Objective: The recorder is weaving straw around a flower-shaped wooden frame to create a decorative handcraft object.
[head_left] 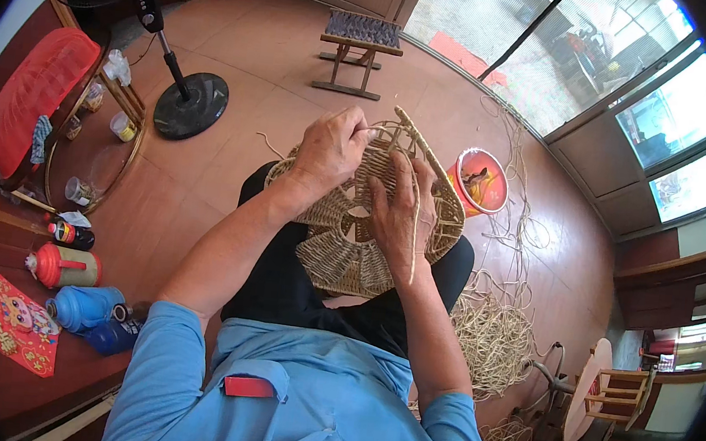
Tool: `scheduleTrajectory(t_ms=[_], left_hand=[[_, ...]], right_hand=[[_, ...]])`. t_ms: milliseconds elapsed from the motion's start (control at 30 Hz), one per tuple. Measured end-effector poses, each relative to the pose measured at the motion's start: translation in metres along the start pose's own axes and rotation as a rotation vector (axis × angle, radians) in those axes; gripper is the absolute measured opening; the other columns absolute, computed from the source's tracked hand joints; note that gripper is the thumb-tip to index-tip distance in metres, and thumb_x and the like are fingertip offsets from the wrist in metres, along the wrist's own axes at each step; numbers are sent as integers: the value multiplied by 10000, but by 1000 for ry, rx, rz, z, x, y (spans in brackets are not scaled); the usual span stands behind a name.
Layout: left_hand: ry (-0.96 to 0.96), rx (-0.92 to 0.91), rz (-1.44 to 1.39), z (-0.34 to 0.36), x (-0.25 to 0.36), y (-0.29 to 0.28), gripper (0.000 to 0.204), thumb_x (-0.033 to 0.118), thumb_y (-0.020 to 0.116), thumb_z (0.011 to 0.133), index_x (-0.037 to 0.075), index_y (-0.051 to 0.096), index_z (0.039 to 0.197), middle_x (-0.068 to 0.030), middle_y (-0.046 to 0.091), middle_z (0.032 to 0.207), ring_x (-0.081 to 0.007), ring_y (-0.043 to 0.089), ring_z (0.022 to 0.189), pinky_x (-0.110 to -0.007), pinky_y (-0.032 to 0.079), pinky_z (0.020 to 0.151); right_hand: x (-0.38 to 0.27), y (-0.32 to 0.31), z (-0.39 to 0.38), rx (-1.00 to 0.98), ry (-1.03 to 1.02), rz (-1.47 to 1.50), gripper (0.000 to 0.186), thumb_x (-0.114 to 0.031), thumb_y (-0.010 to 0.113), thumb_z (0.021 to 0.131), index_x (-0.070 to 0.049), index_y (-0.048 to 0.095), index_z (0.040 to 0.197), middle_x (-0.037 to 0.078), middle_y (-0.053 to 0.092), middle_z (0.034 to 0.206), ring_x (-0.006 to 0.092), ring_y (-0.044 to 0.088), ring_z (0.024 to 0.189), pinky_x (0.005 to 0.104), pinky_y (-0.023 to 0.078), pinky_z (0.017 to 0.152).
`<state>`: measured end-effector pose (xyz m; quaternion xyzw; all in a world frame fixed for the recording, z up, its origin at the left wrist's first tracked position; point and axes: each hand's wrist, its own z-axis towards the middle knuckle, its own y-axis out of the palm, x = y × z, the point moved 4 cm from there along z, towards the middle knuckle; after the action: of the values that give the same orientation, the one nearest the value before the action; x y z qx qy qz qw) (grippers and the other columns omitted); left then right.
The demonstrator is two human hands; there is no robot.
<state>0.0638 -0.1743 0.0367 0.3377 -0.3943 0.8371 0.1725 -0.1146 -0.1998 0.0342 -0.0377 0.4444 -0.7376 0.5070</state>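
A woven straw-coloured piece (pixel 339 257) with openwork at its middle rests on my lap, its braided rim turned away from me. At its far edge, my left hand (pixel 326 151) is closed, thumb and fingers pinching a thin cord (pixel 382 128). My right hand (pixel 405 213) lies over the right part of the weave, thumb on the near face and fingers bent around the far strands, gripping it. A loose strand (pixel 415 242) trails across that hand toward the wrist. The fingertips of both hands are partly hidden. A rod-like wrapped edge (pixel 419 136) sticks up beyond my right fingers.
A red bucket (pixel 482 182) stands close on the right, near a heap of loose cord (pixel 490 340). Ahead are a low folding stool (pixel 357 51) and a standing fan (pixel 190 107). Flasks (pixel 68 268) stand on the left; a wooden chair (pixel 596 393) is at right.
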Motion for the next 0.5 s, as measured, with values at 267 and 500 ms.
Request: scheduleTrajectory(t_ms=[267, 500], left_hand=[[-166, 30, 31, -7, -39, -5, 319, 284, 571, 1074, -4, 616, 945, -209, 703, 777, -413, 729, 794, -519, 535, 711], [-78, -29, 243, -9, -49, -22, 392, 308, 498, 1093, -27, 622, 932, -203, 699, 739, -399, 741, 776, -519, 552, 766]], right_hand=[[2, -3, 2, -3, -29, 6, 481, -168, 764, 931, -117, 630, 1390, 181, 604, 1272, 386, 670, 1122, 479, 569, 896], [-10, -3, 7, 66, 1, -46, 399, -136, 769, 917, -148, 701, 1310, 118, 629, 1170, 312, 704, 927, 440, 573, 766]])
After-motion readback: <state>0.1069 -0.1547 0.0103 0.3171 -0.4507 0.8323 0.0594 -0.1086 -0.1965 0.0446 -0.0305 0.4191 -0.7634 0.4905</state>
